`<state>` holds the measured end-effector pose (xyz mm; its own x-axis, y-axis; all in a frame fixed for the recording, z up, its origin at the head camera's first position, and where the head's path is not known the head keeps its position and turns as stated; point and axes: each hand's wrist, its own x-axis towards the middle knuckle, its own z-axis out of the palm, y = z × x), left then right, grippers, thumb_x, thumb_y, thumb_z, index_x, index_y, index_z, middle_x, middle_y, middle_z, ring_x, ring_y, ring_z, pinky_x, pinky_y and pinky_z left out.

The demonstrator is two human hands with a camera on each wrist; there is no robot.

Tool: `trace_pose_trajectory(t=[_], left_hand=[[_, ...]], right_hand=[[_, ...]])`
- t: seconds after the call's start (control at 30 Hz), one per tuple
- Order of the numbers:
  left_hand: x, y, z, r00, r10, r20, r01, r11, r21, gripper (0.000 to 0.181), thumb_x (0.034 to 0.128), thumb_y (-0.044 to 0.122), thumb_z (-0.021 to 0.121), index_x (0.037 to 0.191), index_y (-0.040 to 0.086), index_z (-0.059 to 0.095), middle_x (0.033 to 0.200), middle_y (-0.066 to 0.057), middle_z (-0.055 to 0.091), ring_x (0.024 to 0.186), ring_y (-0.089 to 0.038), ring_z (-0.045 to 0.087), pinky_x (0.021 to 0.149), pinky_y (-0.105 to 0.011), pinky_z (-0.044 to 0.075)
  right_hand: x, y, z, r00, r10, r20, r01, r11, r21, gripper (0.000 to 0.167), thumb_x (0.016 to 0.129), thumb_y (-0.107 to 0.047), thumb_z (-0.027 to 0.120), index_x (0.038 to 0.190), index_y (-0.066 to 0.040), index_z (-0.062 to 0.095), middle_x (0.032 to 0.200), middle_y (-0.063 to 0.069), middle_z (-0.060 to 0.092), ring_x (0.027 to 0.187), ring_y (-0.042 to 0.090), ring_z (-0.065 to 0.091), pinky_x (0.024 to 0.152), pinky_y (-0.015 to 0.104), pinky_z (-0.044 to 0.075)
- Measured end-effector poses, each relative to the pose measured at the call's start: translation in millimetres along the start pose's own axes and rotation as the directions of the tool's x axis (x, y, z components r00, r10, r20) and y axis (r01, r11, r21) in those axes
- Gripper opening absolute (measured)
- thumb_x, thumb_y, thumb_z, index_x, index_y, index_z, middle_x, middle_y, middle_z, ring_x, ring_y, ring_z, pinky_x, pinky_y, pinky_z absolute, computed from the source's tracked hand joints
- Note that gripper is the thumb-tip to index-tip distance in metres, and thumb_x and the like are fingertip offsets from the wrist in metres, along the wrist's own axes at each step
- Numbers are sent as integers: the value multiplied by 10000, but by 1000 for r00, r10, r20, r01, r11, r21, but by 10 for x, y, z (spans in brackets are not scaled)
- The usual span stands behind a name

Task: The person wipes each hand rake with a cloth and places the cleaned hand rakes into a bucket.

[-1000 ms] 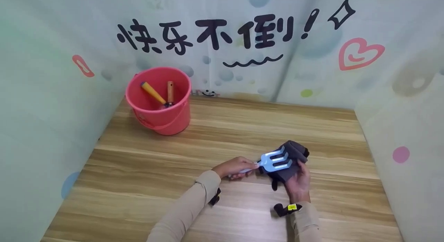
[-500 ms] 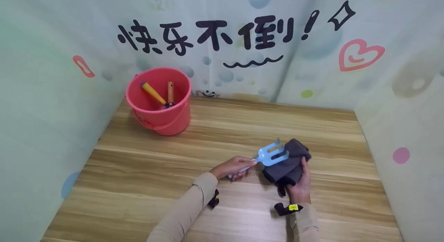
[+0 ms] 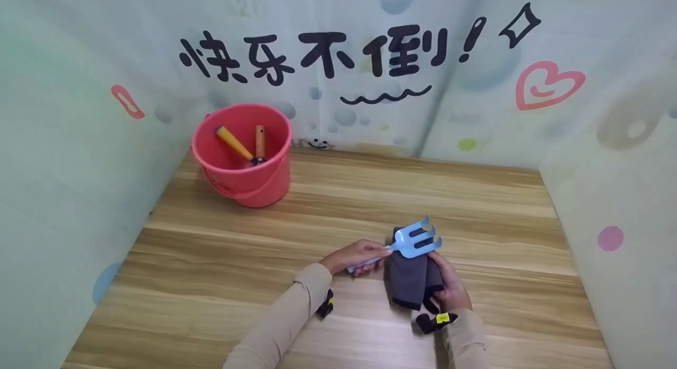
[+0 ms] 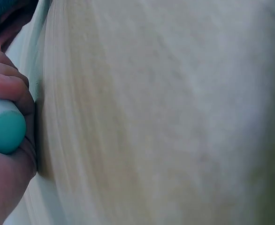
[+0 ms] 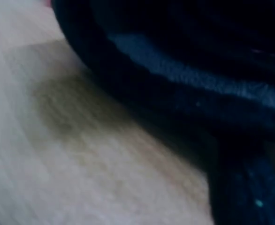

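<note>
In the head view my left hand (image 3: 359, 255) grips the handle of a light blue garden hand fork (image 3: 407, 245). Its curved tines point right and stand over the cloth's upper part. Seen from the left wrist, the fingers (image 4: 11, 84) wrap the handle, whose rounded teal end (image 4: 7, 132) faces the camera. My right hand (image 3: 452, 284) holds a folded dark grey cloth (image 3: 408, 279) with black edging and a small black loop, close beneath the fork. The cloth's dark hem (image 5: 165, 101) fills much of the right wrist view, and most right fingers are hidden behind it.
A pink bucket (image 3: 267, 186) stands at the back left of the wooden table (image 3: 476, 200). Inside it lean a yellow-handled tool (image 3: 234, 143) and a wooden-handled tool (image 3: 259, 140). Printed curtains (image 3: 344, 115) enclose the table at the back and sides.
My right hand has brought the cloth left and towards me, turning it so its hemmed end hangs downward. The fork shifted slightly left, and my left hand kept its hold.
</note>
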<state>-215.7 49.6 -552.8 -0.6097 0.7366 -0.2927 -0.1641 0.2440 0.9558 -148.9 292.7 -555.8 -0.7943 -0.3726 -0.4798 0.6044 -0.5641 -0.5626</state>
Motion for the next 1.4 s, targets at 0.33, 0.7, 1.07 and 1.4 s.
trace_pose_trajectory(t=[0.33,0.7,1.07,1.4], left_hand=[[-29,29,-1,1000,-21,18,21,999,36,457,911,480,526,813,35,556,507,42,416,388,-65,342,357,-200,313],[-29,34,-3,999,-3,42,2,1000,9,446,917,456,530,823,20,552,511,42,408,386,-63,332,357,-206,301],[-34,28,13,1000,1,23,-2,1000,15,469,919,434,538,876,-32,565,527,23,432,394,-65,346,354,-199,306],[-20,30,24,1000,-30,10,30,999,14,432,910,438,548,866,10,589,534,27,443,392,-55,343,349,-197,298]], right_hand=[[-11,18,11,996,-44,-75,48,997,55,337,985,-309,383,914,-114,649,841,20,683,760,139,658,698,262,556],[9,23,13,991,-129,-35,133,979,153,403,997,-311,321,930,-112,664,892,23,693,812,142,655,732,282,548],[10,26,-12,919,-335,207,226,879,419,410,1021,-231,271,1064,-42,632,1035,99,680,950,213,646,861,326,523],[155,85,-113,734,-549,400,233,756,611,418,1011,-137,187,1260,-26,505,1255,127,558,1165,240,514,1036,369,388]])
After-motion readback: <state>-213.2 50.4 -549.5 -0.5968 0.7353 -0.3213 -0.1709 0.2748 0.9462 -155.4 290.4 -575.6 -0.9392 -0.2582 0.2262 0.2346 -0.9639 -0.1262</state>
